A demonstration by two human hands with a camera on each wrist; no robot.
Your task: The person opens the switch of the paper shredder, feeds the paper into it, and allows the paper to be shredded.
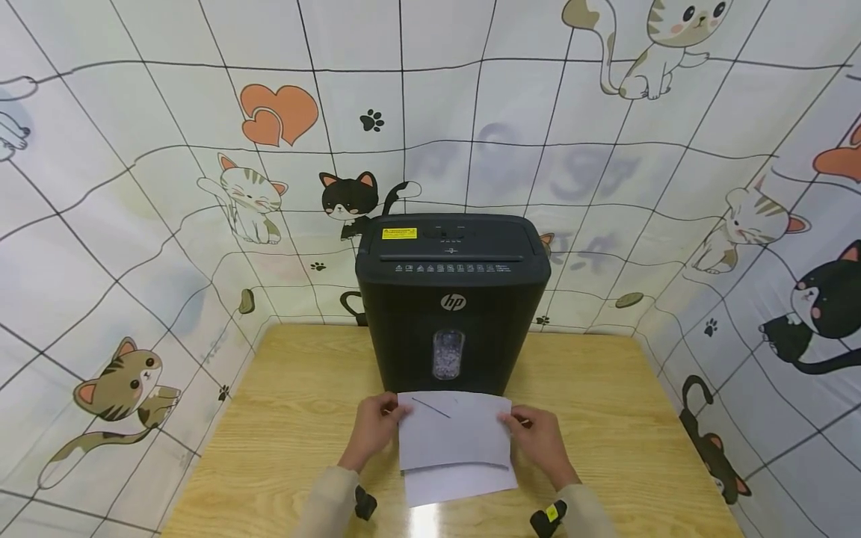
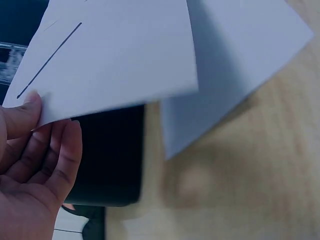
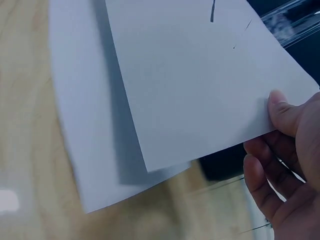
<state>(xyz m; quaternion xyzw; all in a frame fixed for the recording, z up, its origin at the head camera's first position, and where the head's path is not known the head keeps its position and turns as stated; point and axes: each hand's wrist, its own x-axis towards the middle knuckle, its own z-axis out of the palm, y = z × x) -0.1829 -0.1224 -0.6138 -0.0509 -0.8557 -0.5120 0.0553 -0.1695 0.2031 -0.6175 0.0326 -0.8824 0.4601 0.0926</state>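
Observation:
A white sheet of paper (image 1: 457, 437) with a dark pen line is held up in front of the shredder, seen in all three views. My left hand (image 1: 374, 430) pinches its left edge near the top corner, thumb on the face. On the opposite edge, my right hand (image 1: 538, 439) pinches the paper the same way. Under it, a second white sheet (image 1: 460, 486) lies on the table, partly covered by the held one. The black HP paper shredder (image 1: 451, 314) stands upright just beyond both hands, its feed slot on top and paper shreds showing through the front window.
The wooden table (image 1: 303, 418) extends to both sides of the shredder. A cloth wall (image 1: 444, 104) printed with cats and grid lines stands behind it and along both sides. Dark wrist devices (image 1: 548, 517) sit by the cuffs.

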